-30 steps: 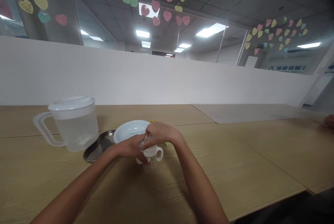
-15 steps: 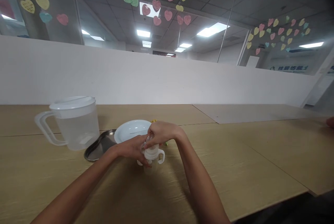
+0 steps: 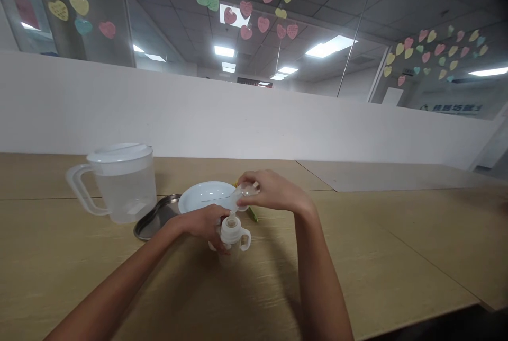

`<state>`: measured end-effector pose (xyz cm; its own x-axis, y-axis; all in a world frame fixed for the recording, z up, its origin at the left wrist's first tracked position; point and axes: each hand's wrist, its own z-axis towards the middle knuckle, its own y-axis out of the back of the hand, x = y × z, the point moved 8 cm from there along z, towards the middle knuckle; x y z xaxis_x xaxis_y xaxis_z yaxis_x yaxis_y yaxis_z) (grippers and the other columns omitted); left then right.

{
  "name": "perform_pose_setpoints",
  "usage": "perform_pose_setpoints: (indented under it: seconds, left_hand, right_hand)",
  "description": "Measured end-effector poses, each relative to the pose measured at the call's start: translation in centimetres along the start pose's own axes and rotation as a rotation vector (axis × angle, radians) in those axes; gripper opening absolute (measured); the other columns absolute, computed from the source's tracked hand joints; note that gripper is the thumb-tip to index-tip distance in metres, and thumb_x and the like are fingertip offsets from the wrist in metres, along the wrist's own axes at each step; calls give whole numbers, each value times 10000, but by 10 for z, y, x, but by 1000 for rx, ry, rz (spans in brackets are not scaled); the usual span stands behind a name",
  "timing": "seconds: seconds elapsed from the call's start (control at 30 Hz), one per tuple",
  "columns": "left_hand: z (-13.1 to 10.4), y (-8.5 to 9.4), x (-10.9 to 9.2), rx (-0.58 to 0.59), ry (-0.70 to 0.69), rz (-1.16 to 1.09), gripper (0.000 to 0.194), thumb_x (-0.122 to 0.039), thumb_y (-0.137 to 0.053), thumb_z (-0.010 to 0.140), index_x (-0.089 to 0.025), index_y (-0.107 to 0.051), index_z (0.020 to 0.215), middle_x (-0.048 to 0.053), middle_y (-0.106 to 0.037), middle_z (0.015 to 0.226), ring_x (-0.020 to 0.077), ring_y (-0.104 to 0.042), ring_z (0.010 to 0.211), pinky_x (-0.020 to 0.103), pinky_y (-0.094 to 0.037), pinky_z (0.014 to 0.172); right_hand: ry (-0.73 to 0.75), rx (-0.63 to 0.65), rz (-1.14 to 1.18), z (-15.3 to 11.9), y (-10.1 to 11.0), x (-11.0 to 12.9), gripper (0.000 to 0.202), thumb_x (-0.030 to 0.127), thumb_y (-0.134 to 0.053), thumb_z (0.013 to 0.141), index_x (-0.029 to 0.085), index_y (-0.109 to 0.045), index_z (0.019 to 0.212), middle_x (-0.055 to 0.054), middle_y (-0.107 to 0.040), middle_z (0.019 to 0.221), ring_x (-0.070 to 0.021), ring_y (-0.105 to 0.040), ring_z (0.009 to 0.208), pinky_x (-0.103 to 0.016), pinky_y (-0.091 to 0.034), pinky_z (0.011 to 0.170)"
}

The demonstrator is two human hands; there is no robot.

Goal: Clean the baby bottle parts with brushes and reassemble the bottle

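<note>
A clear baby bottle with white side handles stands upright on the table, its nipple showing on top. My left hand is wrapped round its left side. Just above and to the right, my right hand grips a clear dome-shaped cap, tilted and apart from the bottle. Behind the hands lies a white bowl, partly covered by them. A green and yellow item shows only in part under my right hand.
A lidded clear plastic pitcher stands at the left on the wooden table. Between it and the bowl lies a metal kidney-shaped tray. A white low wall runs behind the table, with glass above.
My right hand has lifted the clear cap off the bottle and moved up and right, uncovering the nipple. My left hand stays round the bottle. The view has shifted slightly.
</note>
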<state>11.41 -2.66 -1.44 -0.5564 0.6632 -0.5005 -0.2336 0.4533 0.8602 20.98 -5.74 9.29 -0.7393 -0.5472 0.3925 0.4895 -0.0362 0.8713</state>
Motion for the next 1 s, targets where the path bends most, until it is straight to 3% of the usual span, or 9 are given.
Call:
perform_pose_setpoints:
  seconds: [0.1, 0.17, 0.3, 0.43, 0.67, 0.87, 1.0]
  left_hand:
    - [0, -2, 0, 46, 11, 33, 386, -348, -756, 535, -182, -612, 853, -24, -620, 824, 182, -545, 786, 240, -385, 665]
    - [0, -3, 1, 59, 7, 22, 403, -338, -767, 522, -174, -614, 858, -20, -626, 834, 182, -545, 787, 235, -385, 658]
    - [0, -4, 4, 72, 1, 6, 417, -312, -759, 530, -174, -611, 895, -16, -629, 853, 183, -547, 798, 236, -392, 669]
    - [1, -4, 10, 71, 38, 25, 428, -314, -765, 521, -182, -608, 897, -14, -625, 853, 194, -549, 805, 251, -400, 677]
    - [2, -5, 9, 71, 17, 12, 423, -334, -772, 525, -185, -601, 882, -13, -627, 844, 192, -553, 799, 252, -387, 665]
    - [1, -3, 8, 49, 25, 31, 397, -317, -784, 512, -179, -587, 828, -21, -620, 819, 184, -542, 781, 245, -377, 652]
    - [1, -3, 8, 43, 23, 28, 393, -330, -796, 495, -177, -567, 775, -23, -611, 799, 181, -534, 759, 245, -373, 640]
  right_hand:
    - [-41, -153, 43, 9, 8, -17, 307, 368, -660, 697, 182, -640, 941, -49, -648, 966, -175, -552, 889, -275, -407, 722]
    - [-40, -188, 71, 24, -1, -29, 321, 309, -674, 689, 178, -626, 978, -48, -641, 1003, -170, -547, 904, -280, -407, 760]
    - [-62, 21, 93, 57, -51, -52, 375, 220, -671, 701, 148, -599, 1062, -84, -597, 1107, -163, -553, 928, -272, -422, 794]
    - [-90, 211, 37, 67, -87, -58, 437, 253, -629, 759, 98, -555, 1161, -133, -575, 1151, -182, -551, 982, -271, -426, 817]
    - [-84, 309, 8, 66, -105, -52, 424, 250, -594, 787, 116, -546, 1187, -129, -593, 1165, -177, -574, 999, -258, -431, 826]
    - [-77, 321, -40, 73, -120, -54, 355, 247, -547, 804, 128, -589, 1137, -116, -608, 1172, -181, -576, 1023, -258, -421, 835]
    - [-78, 314, -68, 74, -132, -52, 325, 173, -574, 748, 141, -635, 1066, -107, -636, 1138, -210, -573, 1038, -287, -415, 841]
